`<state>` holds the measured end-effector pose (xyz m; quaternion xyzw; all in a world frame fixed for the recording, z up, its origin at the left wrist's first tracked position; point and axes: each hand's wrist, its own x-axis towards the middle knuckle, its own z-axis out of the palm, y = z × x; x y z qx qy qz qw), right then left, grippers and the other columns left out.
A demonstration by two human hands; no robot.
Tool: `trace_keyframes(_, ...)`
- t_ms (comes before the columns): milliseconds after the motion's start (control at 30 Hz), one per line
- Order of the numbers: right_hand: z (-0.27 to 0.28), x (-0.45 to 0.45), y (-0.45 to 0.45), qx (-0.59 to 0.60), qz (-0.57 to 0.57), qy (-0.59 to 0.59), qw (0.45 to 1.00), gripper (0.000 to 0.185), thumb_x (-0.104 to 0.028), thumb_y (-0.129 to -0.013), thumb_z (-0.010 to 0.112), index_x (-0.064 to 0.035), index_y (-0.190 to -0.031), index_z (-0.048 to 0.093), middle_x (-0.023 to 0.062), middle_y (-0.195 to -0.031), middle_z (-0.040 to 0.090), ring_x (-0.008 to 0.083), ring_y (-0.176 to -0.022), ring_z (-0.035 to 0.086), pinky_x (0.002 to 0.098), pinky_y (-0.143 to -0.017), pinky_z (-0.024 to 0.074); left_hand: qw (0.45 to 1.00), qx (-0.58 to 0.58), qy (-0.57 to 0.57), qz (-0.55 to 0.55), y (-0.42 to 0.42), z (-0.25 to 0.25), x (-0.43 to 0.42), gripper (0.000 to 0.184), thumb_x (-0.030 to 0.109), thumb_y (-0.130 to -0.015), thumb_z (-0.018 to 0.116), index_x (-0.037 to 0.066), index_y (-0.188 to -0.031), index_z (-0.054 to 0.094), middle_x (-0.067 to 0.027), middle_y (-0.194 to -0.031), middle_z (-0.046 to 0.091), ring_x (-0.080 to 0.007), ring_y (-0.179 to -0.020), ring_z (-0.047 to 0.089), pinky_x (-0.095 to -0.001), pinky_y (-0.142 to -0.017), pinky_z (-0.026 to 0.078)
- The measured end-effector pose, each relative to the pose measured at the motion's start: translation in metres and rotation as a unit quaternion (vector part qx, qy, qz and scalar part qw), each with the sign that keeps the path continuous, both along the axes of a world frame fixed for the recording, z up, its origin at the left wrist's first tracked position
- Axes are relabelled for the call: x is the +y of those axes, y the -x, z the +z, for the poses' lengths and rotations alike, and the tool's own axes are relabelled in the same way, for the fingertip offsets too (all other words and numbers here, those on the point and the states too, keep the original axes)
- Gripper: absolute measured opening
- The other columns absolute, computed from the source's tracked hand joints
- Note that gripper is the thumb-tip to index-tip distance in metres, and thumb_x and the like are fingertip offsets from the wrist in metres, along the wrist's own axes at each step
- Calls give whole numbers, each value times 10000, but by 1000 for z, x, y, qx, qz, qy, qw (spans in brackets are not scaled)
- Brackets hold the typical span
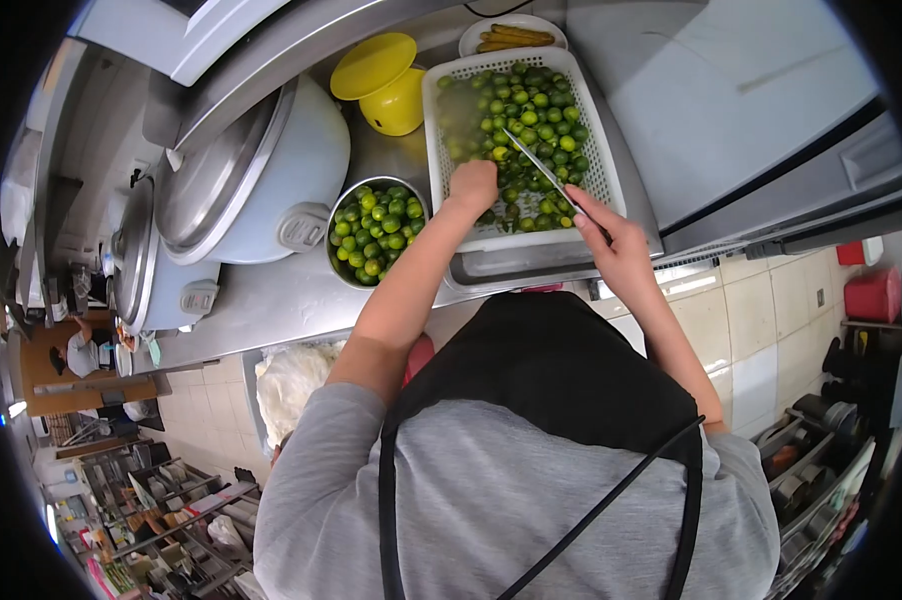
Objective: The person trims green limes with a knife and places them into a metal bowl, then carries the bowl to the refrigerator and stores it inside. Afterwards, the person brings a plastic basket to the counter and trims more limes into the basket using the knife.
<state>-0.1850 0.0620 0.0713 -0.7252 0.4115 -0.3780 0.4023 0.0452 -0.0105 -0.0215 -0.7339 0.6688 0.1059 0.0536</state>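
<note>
A white perforated basket (609, 180) holds many small green limes (531, 105). My left hand (473, 186) is over the basket's lower left part, its fingers closed; what they hold, if anything, is hidden. In my right hand (607, 232), at the basket's right edge, is a knife (539, 165), its blade pointing up and left over the limes. Left of the basket stands a round metal bowl (333, 250) full of limes (376, 228).
A yellow container (393, 105) stands behind the bowl. Behind the basket is a white plate (468, 42) with brown sticks. Large lidded cookers (316, 150) line the counter (271, 300) at left. A grey metal appliance (741, 110) stands at right. Another person (88, 352) is far left.
</note>
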Motion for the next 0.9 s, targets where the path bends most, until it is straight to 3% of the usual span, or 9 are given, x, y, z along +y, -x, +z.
trace_keyframes(67,3,3,4,6,-11,-53,999,304,-151,-869,513,-108,-1170,534,146,-1074,593,231,-935,599,271,-786,448,970,199,139,-8,-6,18,13,206,107,-709,616,40,-904,630,-205,-899,614,-304,-825,606,-365,-708,491)
trace_keyframes(100,1,3,5,5,-15,-55,998,304,-151,-869,513,-108,-1170,534,146,-1074,593,231,-935,599,271,-786,448,935,319,153,26,-7,25,17,245,111,-702,653,64,-941,627,-183,-861,625,-249,-814,612,-313,-712,485)
trace_keyframes(133,-4,3,7,-6,-18,-41,999,304,-147,-869,513,-108,-1169,535,147,-1076,592,227,-933,600,267,-781,448,935,319,151,23,-8,34,26,245,111,-702,653,64,-941,627,-183,-861,625,-249,-814,612,-313,-712,485)
trace_keyframes(200,-6,5,9,-14,-20,-28,999,303,-144,-869,514,-107,-1169,536,148,-1078,591,222,-931,601,263,-775,448,805,572,127,90,-7,54,46,242,61,-750,607,29,-990,610,-89,-859,616,-167,-779,603,-265,-697,471)
trace_keyframes(233,-6,7,7,-22,-10,-36,999,303,-142,-868,514,-105,-1168,535,148,-1076,592,217,-930,601,262,-775,446,805,573,127,90,-5,62,55,242,61,-750,607,29,-990,610,-89,-859,616,-167,-779,603,-265,-697,471)
trace_keyframes(300,-7,9,2,-30,3,-45,999,303,-141,-868,514,-102,-1168,535,148,-1074,593,211,-929,601,260,-775,444,667,724,81,155,-3,75,69,267,-3,-769,593,2,-1036,582,-57,-896,594,-130,-770,592,-256,-725,483)
trace_keyframes(500,-8,13,-18,-41,56,-39,997,301,-145,-865,515,-94,-1161,538,152,-1050,600,246,-899,607,293,-778,453,562,788,189,166,4,79,82,260,-7,-762,625,-41,-1006,541,-91,-890,571,-159,-817,586,-289,-765,509)
trace_keyframes(700,-6,12,-21,-19,61,-29,998,297,-156,-865,512,-93,-1154,542,163,-1033,601,280,-902,600,304,-780,455,551,791,208,167,3,83,81,232,-12,-768,620,-38,-981,533,-85,-893,581,-155,-807,585,-297,-766,510)
trace_keyframes(900,-5,9,-25,-3,43,-3,999,301,-163,-863,513,-103,-1156,545,170,-928,616,272,-737,593,320,-676,458,581,781,188,129,12,79,81,186,-28,-767,606,9,-946,567,-42,-871,587,-118,-824,565,-268,-773,477)
